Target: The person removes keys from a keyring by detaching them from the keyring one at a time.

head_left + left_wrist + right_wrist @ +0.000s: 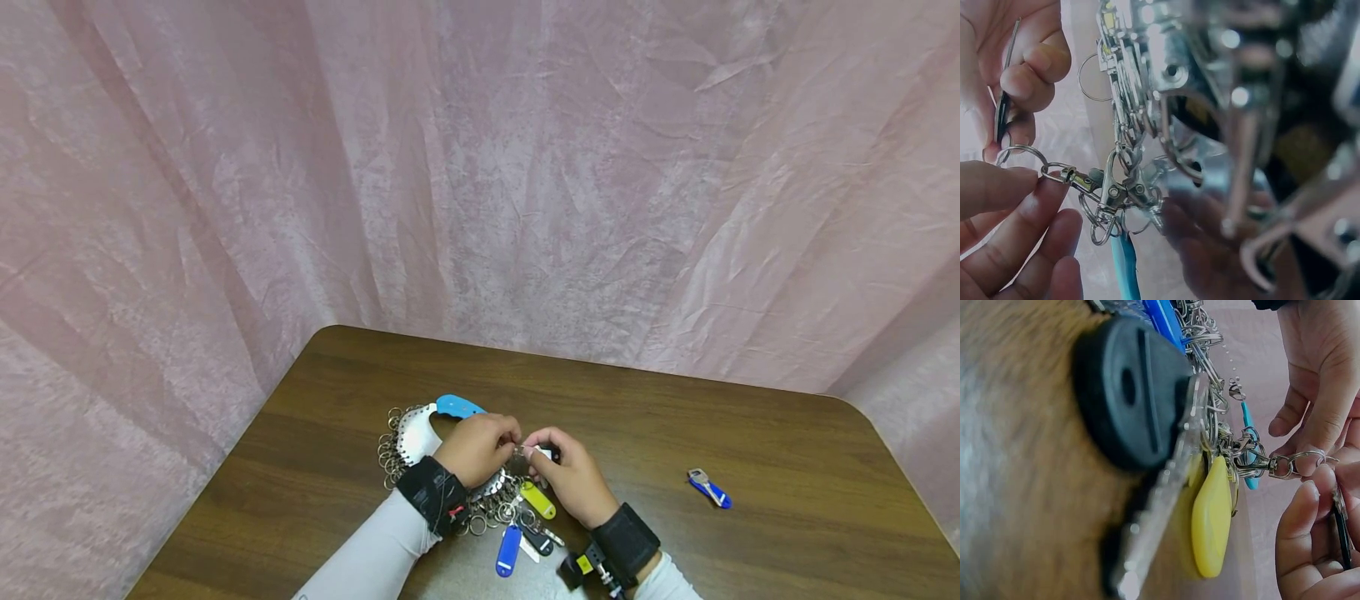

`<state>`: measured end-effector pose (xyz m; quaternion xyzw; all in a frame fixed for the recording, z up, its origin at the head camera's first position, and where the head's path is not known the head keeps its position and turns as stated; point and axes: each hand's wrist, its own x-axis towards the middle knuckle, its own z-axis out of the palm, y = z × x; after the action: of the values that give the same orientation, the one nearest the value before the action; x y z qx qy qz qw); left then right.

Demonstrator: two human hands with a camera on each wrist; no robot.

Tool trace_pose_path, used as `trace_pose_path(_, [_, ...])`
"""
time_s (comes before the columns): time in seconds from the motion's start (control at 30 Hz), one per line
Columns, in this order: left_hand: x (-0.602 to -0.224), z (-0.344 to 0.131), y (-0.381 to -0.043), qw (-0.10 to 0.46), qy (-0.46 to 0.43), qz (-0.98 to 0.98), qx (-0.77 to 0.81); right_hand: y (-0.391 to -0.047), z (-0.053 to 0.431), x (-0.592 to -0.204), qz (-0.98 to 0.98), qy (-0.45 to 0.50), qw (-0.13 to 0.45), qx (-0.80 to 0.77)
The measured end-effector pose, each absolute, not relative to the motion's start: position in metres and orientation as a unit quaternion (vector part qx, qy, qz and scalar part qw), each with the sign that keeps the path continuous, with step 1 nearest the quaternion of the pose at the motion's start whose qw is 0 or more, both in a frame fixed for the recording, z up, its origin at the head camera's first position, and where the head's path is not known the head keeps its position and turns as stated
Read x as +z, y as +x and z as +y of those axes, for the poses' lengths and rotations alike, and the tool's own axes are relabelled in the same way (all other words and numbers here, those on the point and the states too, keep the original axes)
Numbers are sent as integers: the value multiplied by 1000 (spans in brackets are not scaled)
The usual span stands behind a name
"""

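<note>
My left hand (476,448) pinches a split ring (1022,147), which hangs from a swivel clasp (1075,177). Facing it, my right hand (573,479) holds a key with a black head (1002,115), its head end right at that ring. Under the hands lies a curved silvery plate (415,435) with a blue handle (459,406). Many clasps and rings line the plate's edge. Near the right hand, a yellow tag (537,501), a blue tag (507,552) and a black-headed key (1129,394) hang from the rings. Part of the plate is hidden by the left hand.
A key with a blue tag (709,488) lies apart on the right side of the brown wooden table (360,375). Behind the table's far edge hangs a pink curtain (480,167).
</note>
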<state>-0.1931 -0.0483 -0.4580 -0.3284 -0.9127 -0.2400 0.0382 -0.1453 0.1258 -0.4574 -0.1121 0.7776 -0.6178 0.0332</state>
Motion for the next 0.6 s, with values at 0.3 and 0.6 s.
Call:
trace_pose_path(0.3, [-461, -49, -194, 10, -295, -913, -282, -146, 127, -460, 784, -129, 33, -606])
trace_pose_path(0.6, [-460, -49, -194, 18, -301, -907, -295, -158, 132, -491, 786, -126, 24, -605])
